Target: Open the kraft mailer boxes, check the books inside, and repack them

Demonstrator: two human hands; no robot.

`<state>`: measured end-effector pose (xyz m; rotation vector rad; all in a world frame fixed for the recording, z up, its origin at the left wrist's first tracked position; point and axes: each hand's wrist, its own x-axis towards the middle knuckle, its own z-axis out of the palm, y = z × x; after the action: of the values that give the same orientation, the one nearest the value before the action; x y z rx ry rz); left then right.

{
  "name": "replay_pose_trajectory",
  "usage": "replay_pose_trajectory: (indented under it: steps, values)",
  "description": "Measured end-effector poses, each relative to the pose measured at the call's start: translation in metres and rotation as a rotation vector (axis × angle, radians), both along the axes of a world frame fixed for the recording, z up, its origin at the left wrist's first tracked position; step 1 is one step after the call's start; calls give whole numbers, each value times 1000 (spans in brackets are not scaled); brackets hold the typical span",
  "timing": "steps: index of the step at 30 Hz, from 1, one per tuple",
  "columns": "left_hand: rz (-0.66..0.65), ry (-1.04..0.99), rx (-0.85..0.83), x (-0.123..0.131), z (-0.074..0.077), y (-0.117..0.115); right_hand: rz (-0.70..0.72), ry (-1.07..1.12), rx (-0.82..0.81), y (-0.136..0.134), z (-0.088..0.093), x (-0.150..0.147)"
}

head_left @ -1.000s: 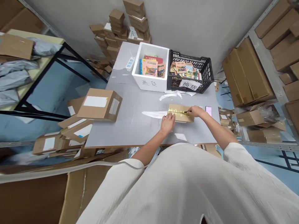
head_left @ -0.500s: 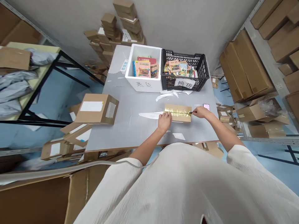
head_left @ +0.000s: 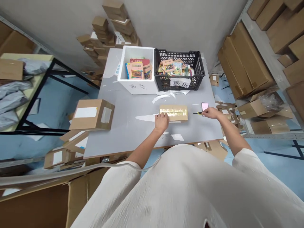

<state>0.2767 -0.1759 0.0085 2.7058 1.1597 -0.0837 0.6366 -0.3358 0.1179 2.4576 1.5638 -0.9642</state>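
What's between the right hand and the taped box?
Head view: the right hand holds a black-and-yellow cutter toward the taped box; gray tabletop shows between tip and box.

The one view looks from the person's head, facing forward and steeply down over the white shirt (head_left: 180, 186), which fills the bottom edge close up. Left hand (head_left: 161, 122) and right hand (head_left: 211, 113) sit farther off, over the table (head_left: 123, 136). Its wide angle reaches the wall (head_left: 178, 23) at the top and shelving (head_left: 275, 71) at the right.
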Motion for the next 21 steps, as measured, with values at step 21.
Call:
replay_pose_trajectory:
  steps: [21]
  values:
    - [-254, 89, -106, 91, -8, 1, -345, 533, 274, -36, -67, -18]
